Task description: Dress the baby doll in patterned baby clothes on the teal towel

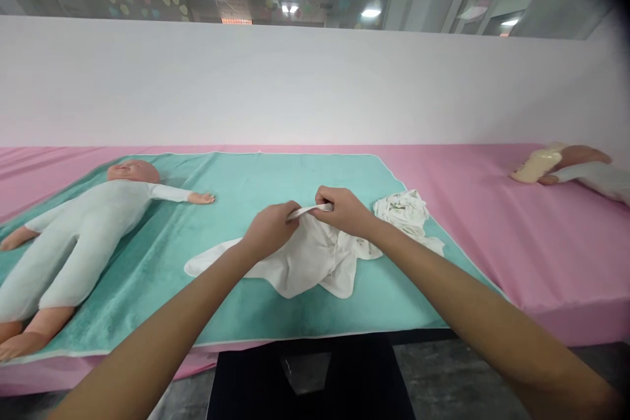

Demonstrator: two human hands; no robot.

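Note:
A white baby garment [305, 261] lies partly spread and rumpled on a teal blanket [226, 321], part of it lifted between my hands. My left hand [273, 226] is closed around one end of a narrow edge of the cloth. At the other end of that edge, my right hand [344, 209] pinches it with thumb and fingers, so the strip runs stretched between both fists. Just beyond my right wrist sits a crumpled white printed cloth [406, 215]. My right forearm hides some of where the two fabrics meet.
On the left, a baby doll [98, 216] in a white suit lies on its back, one arm stretched toward the middle. A pink sheet [472, 210] covers the table. At the far right lie a cream-coloured bottle [536, 165] and part of another doll [598, 177]. A white wall [295, 85] stands behind.

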